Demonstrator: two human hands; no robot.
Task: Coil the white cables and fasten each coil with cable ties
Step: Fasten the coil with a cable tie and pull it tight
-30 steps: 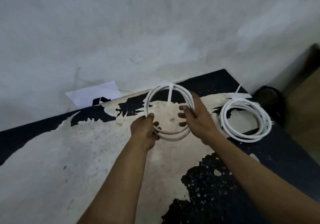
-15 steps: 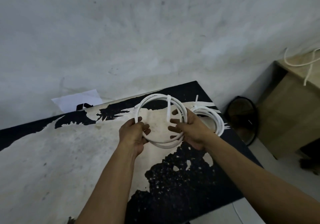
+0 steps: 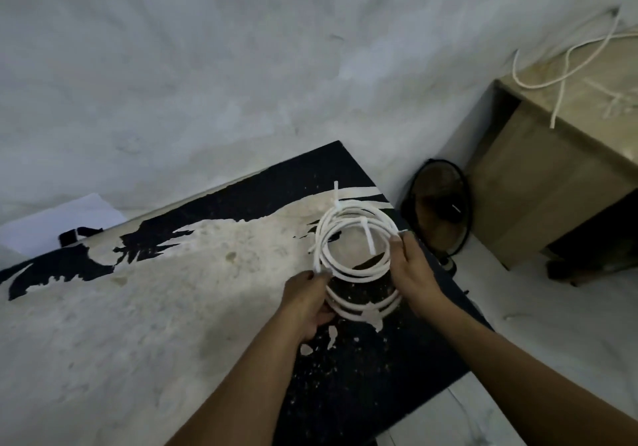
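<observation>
Coil [image 3: 357, 274] of white cable, already cinched with its cable tie [image 3: 368, 240], is now at the far right corner of the table [image 3: 172, 290]. A second ago I had it up over the middle of the table, well apart from the other tied coil [image 3: 362, 311]; now it hangs right above that one, ring over ring, nearly touching. My left hand [image 3: 307, 299] grips the near-left side of the ring, fingers curled round the strands. My right hand [image 3: 414, 274] is clamped on the right side, fingertips hooked over the edge. The hands are apart, one on either side of the ring.

I take this to mean the coil is done and I am stacking it on the finished one. A loose cable [image 3: 566, 66] lies uncoiled on the wooden cabinet [image 3: 552, 176] to my right, so the job looks unfinished; I'd judge that one comes next.
</observation>
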